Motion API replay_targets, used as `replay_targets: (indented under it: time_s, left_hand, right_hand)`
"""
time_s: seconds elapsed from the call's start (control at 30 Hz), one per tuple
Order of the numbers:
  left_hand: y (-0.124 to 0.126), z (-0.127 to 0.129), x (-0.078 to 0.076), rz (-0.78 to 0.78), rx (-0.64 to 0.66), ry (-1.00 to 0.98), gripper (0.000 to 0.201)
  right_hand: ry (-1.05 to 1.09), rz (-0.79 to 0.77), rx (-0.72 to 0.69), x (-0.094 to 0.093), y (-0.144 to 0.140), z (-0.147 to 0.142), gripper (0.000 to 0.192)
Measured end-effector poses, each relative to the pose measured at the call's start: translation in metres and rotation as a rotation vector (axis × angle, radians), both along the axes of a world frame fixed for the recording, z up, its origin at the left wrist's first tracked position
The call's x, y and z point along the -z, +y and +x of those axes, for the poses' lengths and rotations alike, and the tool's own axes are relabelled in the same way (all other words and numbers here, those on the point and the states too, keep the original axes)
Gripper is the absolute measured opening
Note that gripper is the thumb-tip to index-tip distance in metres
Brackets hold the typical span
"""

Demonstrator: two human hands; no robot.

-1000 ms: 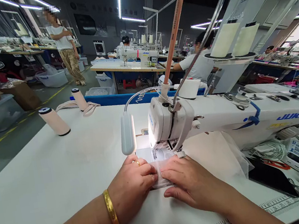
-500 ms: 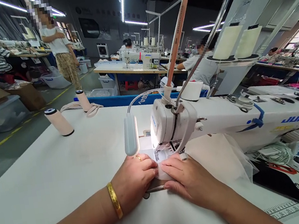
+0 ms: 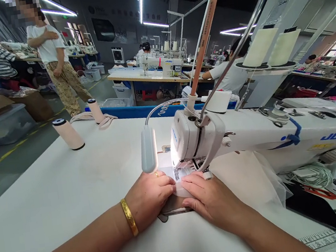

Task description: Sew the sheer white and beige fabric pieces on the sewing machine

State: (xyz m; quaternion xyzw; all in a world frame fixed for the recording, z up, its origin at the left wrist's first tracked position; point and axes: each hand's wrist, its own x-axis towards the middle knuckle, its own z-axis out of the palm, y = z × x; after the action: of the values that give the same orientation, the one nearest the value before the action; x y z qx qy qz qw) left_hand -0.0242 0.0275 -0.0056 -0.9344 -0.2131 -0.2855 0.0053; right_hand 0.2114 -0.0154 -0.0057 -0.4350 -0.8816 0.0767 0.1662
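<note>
Pale sheer fabric (image 3: 181,191) lies under and between the fingers (image 3: 194,187).

A single camera, worn on the person's head, looks forward and down from above the near side of the white surface (image 3: 101,185). The arms (image 3: 69,248) run in from the lower edge of the view, and the left hand (image 3: 149,197) and right hand (image 3: 211,197) lie close to the lens, just below centre. The sewing machine (image 3: 188,139) stands just beyond them, its body reaching off the right side. The view is wide: past the surface it takes in the floor (image 3: 2,174) and the distant back wall (image 3: 130,35).
</note>
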Motion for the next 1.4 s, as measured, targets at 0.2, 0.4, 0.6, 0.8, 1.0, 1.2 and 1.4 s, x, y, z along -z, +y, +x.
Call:
replay_targets:
  time_s: [0.2,0.4,0.6,0.8,1.0,1.2,1.4]
  left_hand:
    - [0.005,0.0,0.001,0.037,-0.035,0.02,0.023]
    - [0.012,0.0,0.003,0.061,-0.069,0.03,0.025]
    - [0.012,-0.001,0.002,-0.023,-0.093,0.045,0.024]
    - [0.005,0.002,-0.01,-0.184,-0.311,0.201,0.016]
    - [-0.018,0.007,-0.025,-0.213,-0.31,0.232,0.017]
    - [-0.025,0.001,-0.017,-0.309,-0.182,0.133,0.017]
    - [-0.022,0.002,-0.013,-0.26,-0.088,0.036,0.027]
  right_hand:
    - [-0.01,0.024,0.031,0.005,0.005,-0.001,0.019]
    - [-0.03,0.049,0.055,0.008,0.007,0.0,0.022]
    - [-0.048,0.058,0.084,0.007,0.008,0.001,0.027]
    - [0.026,0.149,0.038,0.005,0.006,0.002,0.023]
    - [0.148,0.172,-0.168,-0.004,-0.001,-0.002,0.029]
    - [0.027,0.096,-0.153,-0.007,-0.002,-0.002,0.016]
    - [0.03,0.126,-0.119,-0.008,-0.004,0.002,0.023]
